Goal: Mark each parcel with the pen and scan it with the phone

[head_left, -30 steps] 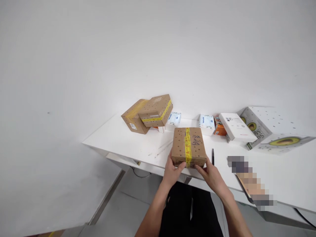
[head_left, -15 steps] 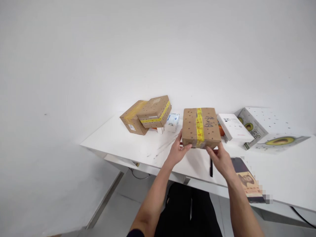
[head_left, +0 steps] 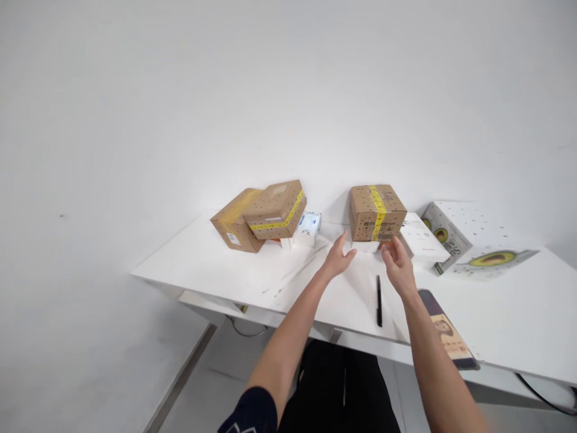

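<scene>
A brown cardboard box (head_left: 377, 213) with yellow tape down its middle rests at the back of the white table, on top of a small white box (head_left: 366, 246) that is mostly hidden. My left hand (head_left: 340, 257) is just in front of its lower left corner, fingers stretched out and holding nothing. Close to the lower right corner is my right hand (head_left: 399, 264), its fingers apart and slightly bent; whether a fingertip still touches the cardboard is hard to see. A bit of an orange item (head_left: 385, 245) shows under the box.
On the left, one taped carton (head_left: 274, 210) leans on another carton (head_left: 237, 221), beside a small tissue pack (head_left: 309, 228). To the right are a flat white box (head_left: 422, 237) and an avocado-printed box (head_left: 482, 234). A black pen (head_left: 379, 300) and a dark phone-like object (head_left: 448, 331) lie in front.
The brown box has gone from between my hands to the back of the table, onto the small white box. Both hands have let go, and the pen now shows fully.
</scene>
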`<state>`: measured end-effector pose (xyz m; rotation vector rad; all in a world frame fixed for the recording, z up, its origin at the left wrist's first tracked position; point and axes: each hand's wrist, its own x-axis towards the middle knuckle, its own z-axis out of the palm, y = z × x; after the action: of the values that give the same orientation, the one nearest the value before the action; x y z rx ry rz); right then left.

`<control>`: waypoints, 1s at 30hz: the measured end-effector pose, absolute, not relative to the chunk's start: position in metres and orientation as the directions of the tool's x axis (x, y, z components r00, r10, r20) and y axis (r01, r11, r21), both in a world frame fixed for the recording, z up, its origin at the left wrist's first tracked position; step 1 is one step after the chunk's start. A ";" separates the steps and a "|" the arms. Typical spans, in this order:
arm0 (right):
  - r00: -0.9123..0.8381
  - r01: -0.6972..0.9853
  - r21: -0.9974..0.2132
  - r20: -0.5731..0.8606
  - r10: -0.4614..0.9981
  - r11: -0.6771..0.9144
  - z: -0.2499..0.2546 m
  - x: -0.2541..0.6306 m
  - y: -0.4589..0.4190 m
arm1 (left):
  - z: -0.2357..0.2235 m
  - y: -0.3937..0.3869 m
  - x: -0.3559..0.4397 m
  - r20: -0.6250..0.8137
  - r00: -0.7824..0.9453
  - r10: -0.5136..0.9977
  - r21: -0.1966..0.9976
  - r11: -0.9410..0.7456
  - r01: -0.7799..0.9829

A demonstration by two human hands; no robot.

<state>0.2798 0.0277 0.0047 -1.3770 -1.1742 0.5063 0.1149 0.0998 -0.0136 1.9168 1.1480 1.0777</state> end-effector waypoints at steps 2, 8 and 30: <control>0.432 0.253 -0.951 0.276 0.859 0.178 -0.004 0.274 0.014 | -0.021 0.101 0.095 0.348 0.174 0.921 0.788 -0.388 0.478; 0.356 0.306 -0.947 0.206 0.911 0.095 -0.038 0.240 -0.051 | -0.021 0.120 0.036 0.412 -0.012 0.911 0.669 -0.293 0.683; 0.504 0.705 -0.666 0.231 0.832 -0.242 -0.071 0.244 -0.067 | -0.032 0.016 0.056 0.386 0.046 0.921 0.439 -0.227 0.870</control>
<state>0.2444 -0.0667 -0.0713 -2.0086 -1.2573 0.2186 0.0559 0.0165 -0.0316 2.2083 1.8974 0.9300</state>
